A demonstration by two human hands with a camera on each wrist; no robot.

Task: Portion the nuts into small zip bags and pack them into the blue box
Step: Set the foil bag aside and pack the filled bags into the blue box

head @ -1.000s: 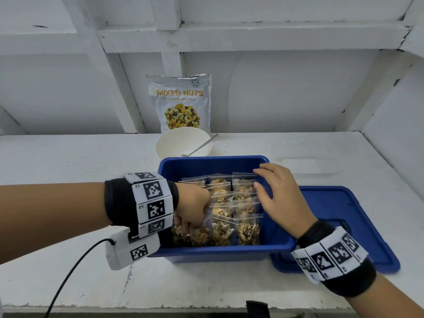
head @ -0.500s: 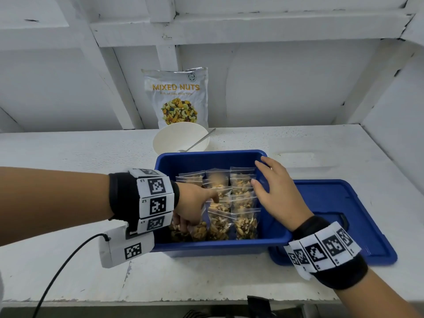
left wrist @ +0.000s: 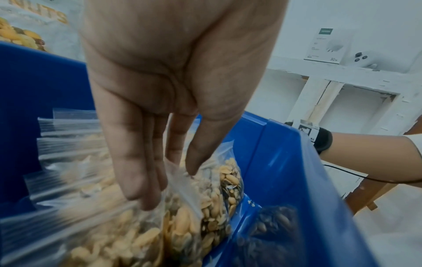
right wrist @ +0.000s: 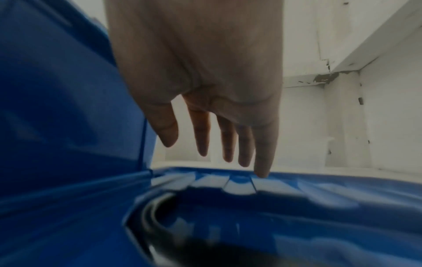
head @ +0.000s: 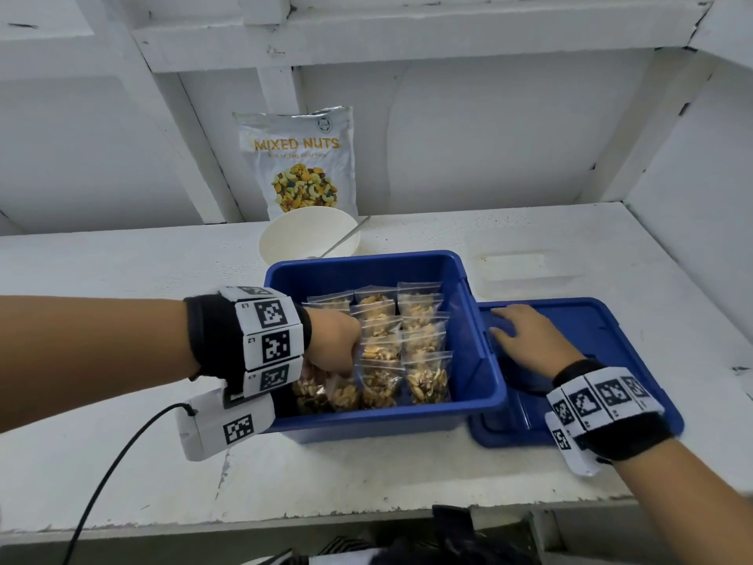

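Observation:
The blue box [head: 481, 381] stands on the white table and holds several small zip bags of nuts [head: 423, 373] in rows. My left hand [head: 334, 344] reaches down into the box's front left. In the left wrist view its thumb and fingers [left wrist: 141, 189] pinch the top of one zip bag [left wrist: 217, 198] next to the box wall [left wrist: 285, 180]. My right hand [head: 525, 340] lies open over the blue lid [head: 603, 332], right of the box. In the right wrist view its fingers [right wrist: 262, 153] are straight and spread, and the little fingertip touches the lid [right wrist: 297, 216].
A mixed nuts pouch [head: 299, 165] leans against the back wall. A white bowl [head: 305, 234] with a spoon [head: 346, 238] stands just behind the box. White walls close the table at the back and on the right. A black cable hangs from my left wrist.
My right hand has left the bags at the box's right side and moved right onto the lid. My left hand stays among the front left bags.

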